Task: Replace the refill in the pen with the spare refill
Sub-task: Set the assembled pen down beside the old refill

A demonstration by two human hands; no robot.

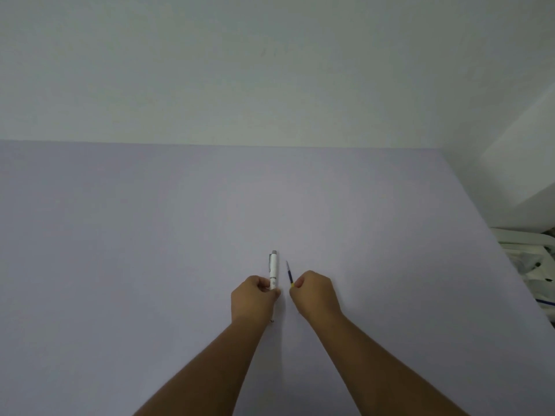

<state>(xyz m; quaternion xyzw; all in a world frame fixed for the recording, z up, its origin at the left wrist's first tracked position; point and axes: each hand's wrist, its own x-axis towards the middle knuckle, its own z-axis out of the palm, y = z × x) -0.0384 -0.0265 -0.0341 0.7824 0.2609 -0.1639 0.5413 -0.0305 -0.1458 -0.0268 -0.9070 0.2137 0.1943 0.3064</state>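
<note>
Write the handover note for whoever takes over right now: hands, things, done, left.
Left hand: shut on the white pen, clicker end pointing away.
Right hand: shut on a refill, thin tip pointing away.
Both are over the table, close together but apart. A small part lies by the left wrist; too small to tell what.
Done: a refill is outside the pen; old or spare, cannot tell.
Left: fit the spare, close the pen.

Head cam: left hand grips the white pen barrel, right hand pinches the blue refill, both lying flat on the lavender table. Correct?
Not quite. The hands are as you say: left hand on the white pen barrel, right hand pinching the blue refill. But neither lies flat; the head view shows both held up in the fingers, pointing away from the person over the lavender table.
</note>
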